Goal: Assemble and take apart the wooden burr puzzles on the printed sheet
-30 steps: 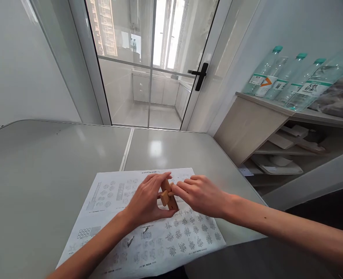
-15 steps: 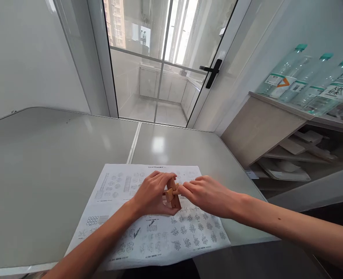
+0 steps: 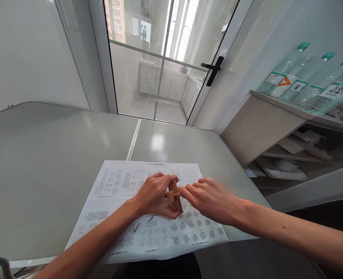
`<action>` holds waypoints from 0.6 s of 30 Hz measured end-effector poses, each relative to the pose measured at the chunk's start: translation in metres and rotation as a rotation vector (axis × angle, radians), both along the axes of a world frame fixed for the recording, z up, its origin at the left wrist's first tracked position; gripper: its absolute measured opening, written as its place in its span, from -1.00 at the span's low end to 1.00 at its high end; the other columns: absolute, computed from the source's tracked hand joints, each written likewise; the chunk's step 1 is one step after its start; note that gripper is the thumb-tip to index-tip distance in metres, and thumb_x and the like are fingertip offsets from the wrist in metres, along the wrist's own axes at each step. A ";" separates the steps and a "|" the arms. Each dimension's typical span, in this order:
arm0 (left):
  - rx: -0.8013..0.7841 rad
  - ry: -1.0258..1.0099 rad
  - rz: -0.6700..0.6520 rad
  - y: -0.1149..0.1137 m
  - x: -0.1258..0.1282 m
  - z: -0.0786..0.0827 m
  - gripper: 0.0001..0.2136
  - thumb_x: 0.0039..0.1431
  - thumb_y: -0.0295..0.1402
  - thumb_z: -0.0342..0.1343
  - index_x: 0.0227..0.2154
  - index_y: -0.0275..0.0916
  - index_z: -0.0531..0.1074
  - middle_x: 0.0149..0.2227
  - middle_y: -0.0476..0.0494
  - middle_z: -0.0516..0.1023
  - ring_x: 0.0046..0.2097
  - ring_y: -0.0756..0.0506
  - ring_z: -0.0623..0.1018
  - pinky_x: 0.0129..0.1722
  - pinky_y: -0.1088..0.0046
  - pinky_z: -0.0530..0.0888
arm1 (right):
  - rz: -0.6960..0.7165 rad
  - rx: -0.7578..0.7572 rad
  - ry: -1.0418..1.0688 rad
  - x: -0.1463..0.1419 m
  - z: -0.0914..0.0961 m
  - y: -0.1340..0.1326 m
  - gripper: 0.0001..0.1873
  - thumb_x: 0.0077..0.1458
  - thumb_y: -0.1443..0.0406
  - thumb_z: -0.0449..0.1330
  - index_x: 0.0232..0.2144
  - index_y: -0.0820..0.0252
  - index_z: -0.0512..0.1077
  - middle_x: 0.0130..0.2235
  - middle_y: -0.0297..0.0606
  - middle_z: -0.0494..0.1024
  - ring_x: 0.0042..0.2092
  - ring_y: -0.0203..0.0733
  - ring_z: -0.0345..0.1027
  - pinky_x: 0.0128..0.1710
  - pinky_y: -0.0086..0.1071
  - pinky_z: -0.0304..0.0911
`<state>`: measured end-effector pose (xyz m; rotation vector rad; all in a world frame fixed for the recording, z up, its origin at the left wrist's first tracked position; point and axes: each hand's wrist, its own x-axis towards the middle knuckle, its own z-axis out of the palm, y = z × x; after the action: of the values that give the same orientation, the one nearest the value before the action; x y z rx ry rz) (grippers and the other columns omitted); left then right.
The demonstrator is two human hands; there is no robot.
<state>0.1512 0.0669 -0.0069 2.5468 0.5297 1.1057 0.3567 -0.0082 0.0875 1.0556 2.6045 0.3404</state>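
Note:
My left hand is closed around a small wooden interlocking puzzle, thumb below and fingers above its long upright block. Lighter wooden pieces cross through the middle of the block. From the right, my right hand pinches the end of a thin wooden peg that sticks out of the puzzle. Its fingertips hide the peg's far end. Both hands are above a large printed sheet covered with rows of small line drawings.
The sheet lies on a grey table with a white seam. Behind stands a glass door with a black handle. At right, several plastic bottles stand on a wooden shelf unit. A curved metal bar shows at lower left.
Both hands and the puzzle sit slightly lower and further right in view, and the view itself has shifted a little. Slightly more of the peg shows between puzzle and right fingertips.

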 end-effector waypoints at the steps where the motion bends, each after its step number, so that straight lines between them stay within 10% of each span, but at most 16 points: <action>1: -0.004 0.001 0.000 -0.001 0.000 0.001 -0.36 -0.20 -0.11 0.33 -0.01 -0.14 0.29 -0.40 0.07 0.57 -0.43 -0.11 0.57 -0.19 0.24 0.52 | -0.022 -0.011 0.003 -0.001 0.001 0.000 -0.66 0.08 0.66 0.06 -0.20 0.24 0.39 -0.37 -0.33 0.55 -0.46 -0.23 0.37 -0.42 -0.25 -0.12; 18: 0.042 -0.044 0.037 0.000 -0.002 0.004 -0.36 -0.17 -0.17 0.30 0.03 -0.15 0.28 -0.40 0.07 0.58 -0.43 -0.11 0.57 -0.19 0.23 0.51 | -0.064 -0.075 0.026 -0.012 0.008 0.006 -0.64 0.01 0.65 0.07 -0.19 0.24 0.39 -0.35 -0.32 0.56 -0.45 -0.23 0.39 -0.42 -0.28 -0.12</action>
<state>0.1495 0.0665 -0.0032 2.5517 0.5504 1.1954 0.3451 -0.0020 0.0951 1.1220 2.5772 0.2138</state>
